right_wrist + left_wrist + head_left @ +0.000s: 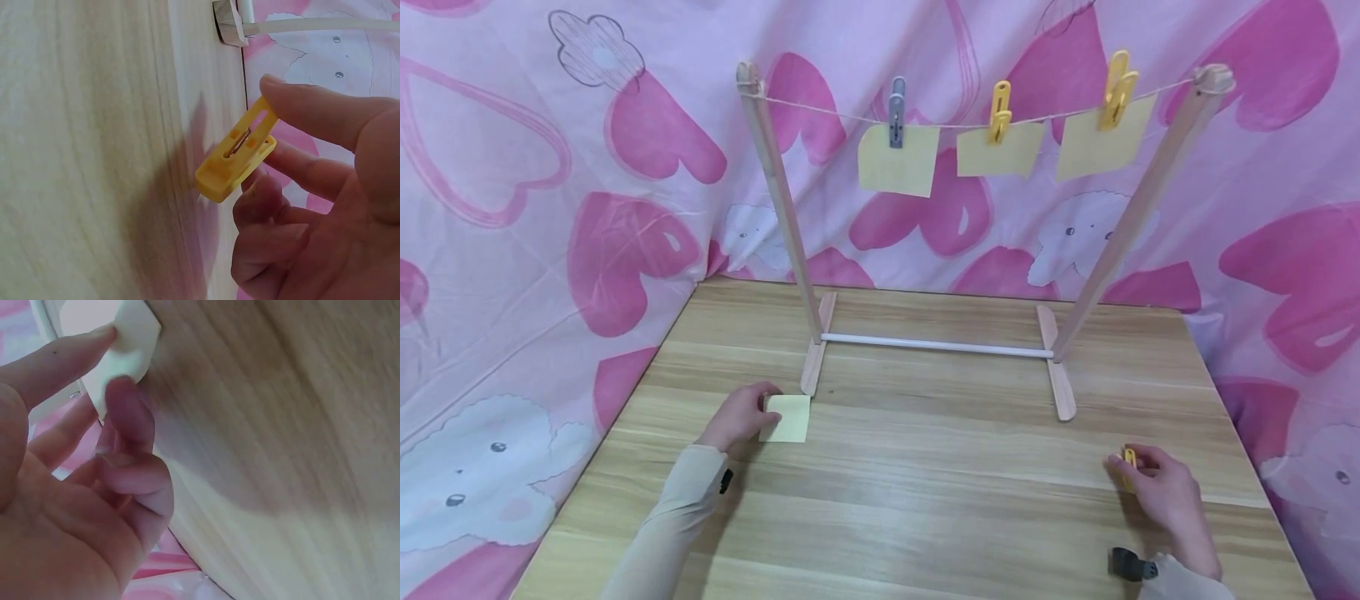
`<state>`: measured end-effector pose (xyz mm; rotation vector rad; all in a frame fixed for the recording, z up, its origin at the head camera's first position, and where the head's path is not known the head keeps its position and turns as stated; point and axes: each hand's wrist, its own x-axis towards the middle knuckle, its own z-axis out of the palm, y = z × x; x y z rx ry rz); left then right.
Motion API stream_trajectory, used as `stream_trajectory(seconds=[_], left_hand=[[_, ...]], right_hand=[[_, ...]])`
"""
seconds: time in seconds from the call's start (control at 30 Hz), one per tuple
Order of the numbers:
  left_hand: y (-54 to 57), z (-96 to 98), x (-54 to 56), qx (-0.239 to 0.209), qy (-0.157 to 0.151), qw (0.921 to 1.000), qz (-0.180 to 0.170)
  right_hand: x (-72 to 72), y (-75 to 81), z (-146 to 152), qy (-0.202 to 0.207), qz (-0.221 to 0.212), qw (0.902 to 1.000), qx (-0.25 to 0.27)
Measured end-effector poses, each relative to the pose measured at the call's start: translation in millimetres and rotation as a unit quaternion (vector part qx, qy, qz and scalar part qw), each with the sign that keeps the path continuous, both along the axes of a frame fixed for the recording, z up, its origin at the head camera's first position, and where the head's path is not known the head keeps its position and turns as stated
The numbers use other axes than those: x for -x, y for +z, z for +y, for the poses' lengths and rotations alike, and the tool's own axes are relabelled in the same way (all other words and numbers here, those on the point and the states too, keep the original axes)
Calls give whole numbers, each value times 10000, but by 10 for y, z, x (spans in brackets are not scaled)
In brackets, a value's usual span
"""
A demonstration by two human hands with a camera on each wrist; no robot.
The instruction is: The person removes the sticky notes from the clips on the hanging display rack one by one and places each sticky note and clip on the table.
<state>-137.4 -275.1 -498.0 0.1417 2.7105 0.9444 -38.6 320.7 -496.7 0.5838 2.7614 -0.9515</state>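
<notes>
My left hand pinches a pale yellow sticky note by its left side, thumb on top, just in front of the rack's left foot. In the left wrist view the note bends slightly between thumb and fingers. On the right, my right hand grips a yellow clothespin between thumb and fingers, over the table. The right wrist view shows that clothespin with its metal spring and its tip toward the wood; its gripping end looks closed.
A wooden rack with a left post, right post and white bottom bar stands at the back. From its string hang three notes, held by a grey clothespin and two yellow clothespins. Pink patterned cloth surrounds the wooden table.
</notes>
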Motion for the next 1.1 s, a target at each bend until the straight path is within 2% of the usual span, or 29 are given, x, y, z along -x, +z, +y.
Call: stream_trajectory(seconds=[0.07, 0.17, 0.43, 0.7, 0.93, 1.1], left_hand=[[22, 17, -8, 240, -190, 9990, 332], [47, 44, -20, 506, -277, 9966, 595], [28, 68, -11, 681, -141, 9970, 341], [9, 83, -13, 591, -416, 9961, 513], [-56, 73, 8, 608, -660, 9940, 622], [-45, 82, 0, 608, -710, 9940, 573]], right_hand=[[5, 1, -4, 29, -136, 9999, 5], [4, -3, -7, 106, -265, 9996, -22], [13, -38, -14, 274, -386, 9987, -205], [18, -74, -24, 166, -341, 9989, -272], [10, -82, -38, 86, -304, 9991, -267], [-1, -60, -49, 90, -297, 9992, -246]])
